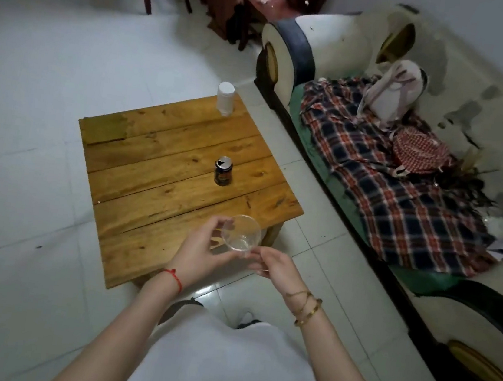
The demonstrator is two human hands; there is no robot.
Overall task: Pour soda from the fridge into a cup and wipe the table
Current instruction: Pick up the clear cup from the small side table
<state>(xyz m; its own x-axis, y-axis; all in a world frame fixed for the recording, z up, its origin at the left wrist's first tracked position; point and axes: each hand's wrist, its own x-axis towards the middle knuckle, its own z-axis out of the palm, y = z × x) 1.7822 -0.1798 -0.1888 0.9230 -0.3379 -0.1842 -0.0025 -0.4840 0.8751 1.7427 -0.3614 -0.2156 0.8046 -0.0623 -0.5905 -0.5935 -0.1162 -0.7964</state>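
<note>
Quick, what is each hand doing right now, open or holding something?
Left hand: holds the clear plastic cup, fingers curled round its side.
Right hand: pinches the same cup near its base.

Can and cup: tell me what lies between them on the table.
Only bare table planks between the can and the cup held in both hands, per the head view.

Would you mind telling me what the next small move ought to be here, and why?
Probably set the clear cup upright on the wooden table, near the soda can. Both the left hand and right hand hold the cup tilted above the table's near corner, it looks empty, and the can stands already opened, so a hand must come free to pour.
</note>
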